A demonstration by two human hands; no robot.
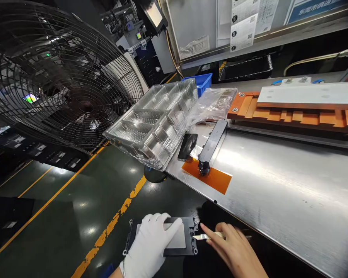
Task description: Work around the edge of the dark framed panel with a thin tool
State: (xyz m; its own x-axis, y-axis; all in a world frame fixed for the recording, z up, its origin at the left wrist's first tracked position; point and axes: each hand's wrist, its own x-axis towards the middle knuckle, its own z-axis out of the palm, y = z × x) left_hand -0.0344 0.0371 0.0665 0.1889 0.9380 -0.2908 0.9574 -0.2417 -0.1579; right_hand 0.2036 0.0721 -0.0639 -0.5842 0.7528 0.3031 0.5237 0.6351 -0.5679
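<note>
Below table edge | left hand [149,247] flat on black frame [162,241] | right hand [237,251] pinches blade [201,237]

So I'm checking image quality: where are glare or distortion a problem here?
Head view: overhead lights glare broadly off the steel table and floor; wide-angle bending curves the fan and table edge; the gloved left hand and flat black part stay sharp.

flat black frame [162,241] with pale centre panel, low before the steel table edge; small blade-like tool [202,237] at its right side
</note>
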